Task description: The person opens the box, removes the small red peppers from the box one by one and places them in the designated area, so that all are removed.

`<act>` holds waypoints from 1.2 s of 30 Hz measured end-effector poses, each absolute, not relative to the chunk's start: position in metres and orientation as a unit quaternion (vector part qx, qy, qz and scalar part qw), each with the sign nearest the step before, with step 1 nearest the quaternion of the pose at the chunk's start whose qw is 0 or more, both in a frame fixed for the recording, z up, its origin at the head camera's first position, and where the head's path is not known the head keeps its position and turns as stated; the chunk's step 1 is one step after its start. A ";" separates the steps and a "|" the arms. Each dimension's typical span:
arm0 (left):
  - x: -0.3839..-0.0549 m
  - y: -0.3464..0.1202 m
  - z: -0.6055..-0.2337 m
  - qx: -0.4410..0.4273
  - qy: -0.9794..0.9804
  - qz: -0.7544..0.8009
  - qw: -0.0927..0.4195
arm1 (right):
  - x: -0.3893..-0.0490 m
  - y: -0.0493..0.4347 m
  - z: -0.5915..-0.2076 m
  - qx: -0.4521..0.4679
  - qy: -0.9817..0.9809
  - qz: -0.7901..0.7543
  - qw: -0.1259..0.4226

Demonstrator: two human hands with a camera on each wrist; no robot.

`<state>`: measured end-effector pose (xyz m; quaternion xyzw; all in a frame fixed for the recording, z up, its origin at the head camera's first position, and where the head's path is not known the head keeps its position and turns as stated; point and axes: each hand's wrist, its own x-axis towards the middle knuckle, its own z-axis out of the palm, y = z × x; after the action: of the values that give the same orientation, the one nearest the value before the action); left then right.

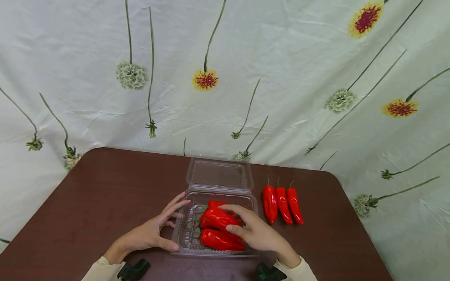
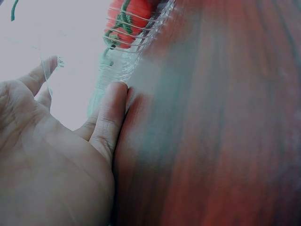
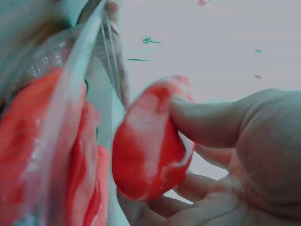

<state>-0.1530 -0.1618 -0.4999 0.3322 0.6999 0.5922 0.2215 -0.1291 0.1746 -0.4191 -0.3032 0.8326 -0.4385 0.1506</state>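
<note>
A clear plastic clamshell box (image 1: 180, 234) sits near the front of the table with its lid (image 1: 219, 174) laid back. My left hand (image 1: 151, 233) is spread along the box's left side, thumb by the front corner and fingers at the rim. Between thumb and fingers, my right hand (image 1: 259, 232) pinches a red chili pepper (image 3: 146, 146) over the box. Another red pepper (image 1: 221, 239) lies in front of it inside the box, and a further one (image 1: 215, 203) shows behind, partly hidden. In the right wrist view, several peppers (image 3: 84, 165) appear through the box wall.
Three red chili peppers, the nearest one (image 1: 270, 203) to the box among them, lie side by side to its right, stems pointing away. The dark brown table (image 1: 116, 187) has rounded far corners. Behind it hangs a white floral cloth (image 1: 168, 89).
</note>
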 end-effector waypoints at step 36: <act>-0.152 -0.162 -0.500 0.335 0.696 0.597 0.216 | -0.161 0.300 -0.391 -0.113 0.858 -0.499 0.037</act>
<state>-0.1518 -0.1624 -0.5000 0.3346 0.6959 0.5975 0.2162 -0.1607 0.3003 -0.3905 -0.1134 0.8582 -0.4992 0.0373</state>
